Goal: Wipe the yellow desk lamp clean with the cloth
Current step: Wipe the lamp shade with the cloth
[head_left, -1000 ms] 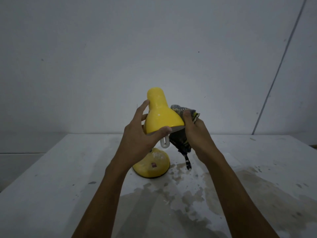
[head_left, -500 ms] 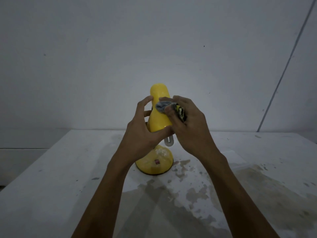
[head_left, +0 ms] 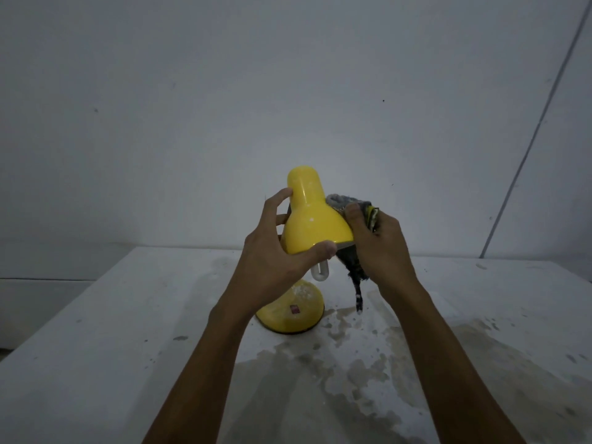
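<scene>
Dim table [head_left: 96,363]; cloth [head_left: 354,270] half-hidden behind lamp [head_left: 315,225]

Lamp shade [head_left: 315,219] glossy yellow; cloth [head_left: 352,270] fuzzy grey; table [head_left: 96,363] matt, stained.

You will find no readable text, number or brand anywhere in this view. The only label-like mark is a small red square sticker [head_left: 293,309] on the domed round base [head_left: 298,315] of the glossy yellow desk lamp [head_left: 312,225]; any print on it is too small and too dim for you to make out. The yellow and black patterned edge [head_left: 371,216] of the grey cloth [head_left: 344,201] shows stripes only, with no characters you can read. The white desk [head_left: 96,347] carries stains, no markings.
</scene>
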Tool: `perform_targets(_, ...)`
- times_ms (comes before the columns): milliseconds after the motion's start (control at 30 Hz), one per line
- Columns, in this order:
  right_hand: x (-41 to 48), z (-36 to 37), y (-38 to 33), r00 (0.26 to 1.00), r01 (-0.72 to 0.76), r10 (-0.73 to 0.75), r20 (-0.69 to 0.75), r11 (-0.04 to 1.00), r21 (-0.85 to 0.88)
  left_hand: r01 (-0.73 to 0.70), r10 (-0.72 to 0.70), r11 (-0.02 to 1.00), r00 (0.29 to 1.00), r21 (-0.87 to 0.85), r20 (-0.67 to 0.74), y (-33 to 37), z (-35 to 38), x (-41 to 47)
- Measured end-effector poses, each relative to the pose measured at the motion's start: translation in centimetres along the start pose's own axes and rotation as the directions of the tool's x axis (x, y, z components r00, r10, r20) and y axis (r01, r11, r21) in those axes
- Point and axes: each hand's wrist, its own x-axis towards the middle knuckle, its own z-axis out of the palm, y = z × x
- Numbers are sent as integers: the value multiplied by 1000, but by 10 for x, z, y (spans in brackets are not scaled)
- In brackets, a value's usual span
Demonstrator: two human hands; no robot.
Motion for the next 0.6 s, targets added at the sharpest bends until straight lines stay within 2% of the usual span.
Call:
perform_targets(100, -3, 11, -15, 984, 179, -179, -5, 984, -22, -10, 10, 1000, 1000, -3, -10, 3, 6, -1)
perform_targets(167, -6, 16, -22, 960, 280, -281, 18, 946, -162, -40, 40, 999, 999, 7, -17, 3, 9, 0)
perform_targets(233, -6, 16, -23, 956, 293, -283, 78, 919, -263, -55, 55, 998, 998, 16, -21, 3, 11, 0)
perform_targets(367, 1, 3, -15, 991, 114, -110, 73, 992, -47, -18, 19, 1000, 999, 5, -32, 3, 11, -3)
perform_targets(500, 3, -8, -1, 983, 100, -115, 141, 989, 107, -14, 15, 1000, 999, 12, -38, 3, 7, -3)
perform_targets(600, 3, -10, 10, 992, -73, 61, 108, 991, 109, -12, 13, 1000, 999, 17, -50, 0, 5, -2)
